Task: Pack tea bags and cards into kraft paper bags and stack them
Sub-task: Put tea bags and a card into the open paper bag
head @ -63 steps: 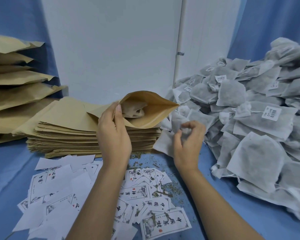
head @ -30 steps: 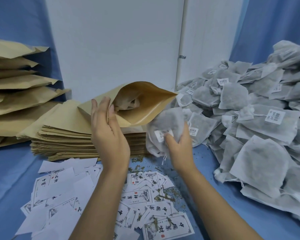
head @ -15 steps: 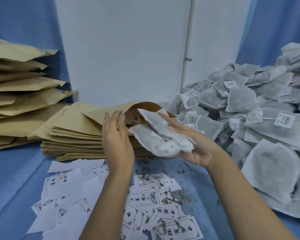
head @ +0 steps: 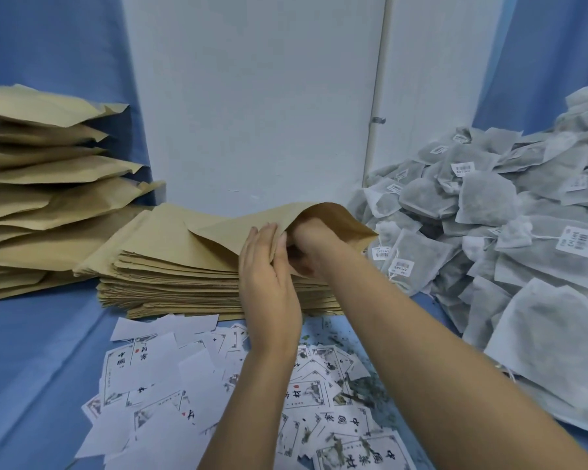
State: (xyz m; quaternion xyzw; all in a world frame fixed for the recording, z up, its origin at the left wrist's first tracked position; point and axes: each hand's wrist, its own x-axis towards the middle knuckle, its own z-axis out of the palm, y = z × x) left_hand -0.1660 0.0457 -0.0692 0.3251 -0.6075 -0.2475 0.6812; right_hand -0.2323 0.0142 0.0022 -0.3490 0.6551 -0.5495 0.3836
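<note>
The left hand's fingers lay straight and close together, flat against the near lip of an open brown kraft paper bag, and the left hand stood edge-up just before the bag's mouth. The right hand was pushed into that mouth up to the knuckles; its fingers were hidden inside, so whether they held anything could not be told. The open bag rested tilted on top of a thick stack of flat, empty kraft bags. In front of the stack, a loose scatter of white printed cards lay under both forearms, with dark tea crumbs among them on the blue cloth table. A heap of grey mesh tea bags with white barcode tags rose to the right, and a pile of filled kraft bags stood to the left.
</note>
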